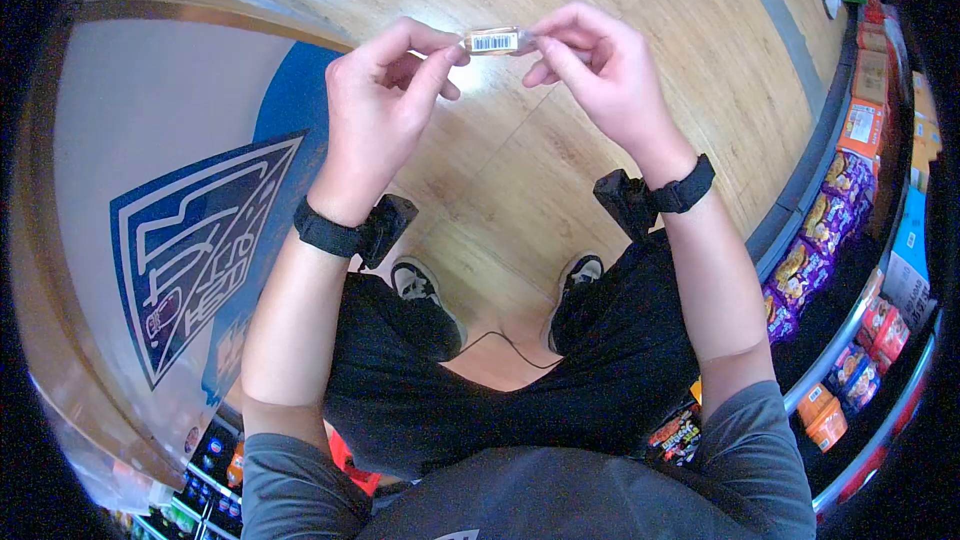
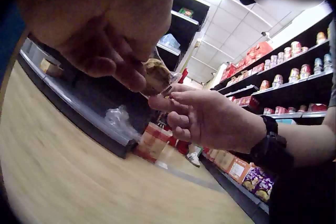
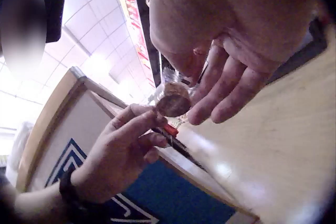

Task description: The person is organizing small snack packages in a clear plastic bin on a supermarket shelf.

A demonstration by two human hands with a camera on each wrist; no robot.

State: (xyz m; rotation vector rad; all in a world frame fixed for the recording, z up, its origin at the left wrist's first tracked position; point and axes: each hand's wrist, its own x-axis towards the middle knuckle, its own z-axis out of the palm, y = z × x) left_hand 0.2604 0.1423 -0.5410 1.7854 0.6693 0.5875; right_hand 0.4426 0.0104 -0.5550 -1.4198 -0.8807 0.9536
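a small clear plastic packet [image 1: 497,40] with a white barcode label is held up in the air between both hands, over a light wooden floor [image 1: 520,190] and resting on nothing. the left hand [image 1: 385,90] pinches the packet's left end between thumb and curled forefinger, and the right hand [image 1: 590,65] pinches its right end the same way, so the packet spans the gap between the two grips, lying level with the barcode facing up. both grips are narrow, fingertips closed on the wrapper. from the left wrist view the packet [image 2: 157,76] shows a brownish content inside, just below the left hand [image 2: 100,24] and touching the fingertips of the right hand [image 2: 210,116]. from the right wrist view the packet [image 3: 173,103] sits between the right hand [image 3: 231,40] above and the left hand [image 3: 123,153] below. a blue and white printed panel [image 1: 190,240] stands at the person's left, and store shelves of purple and orange snack bags [image 1: 830,220] run along the right.
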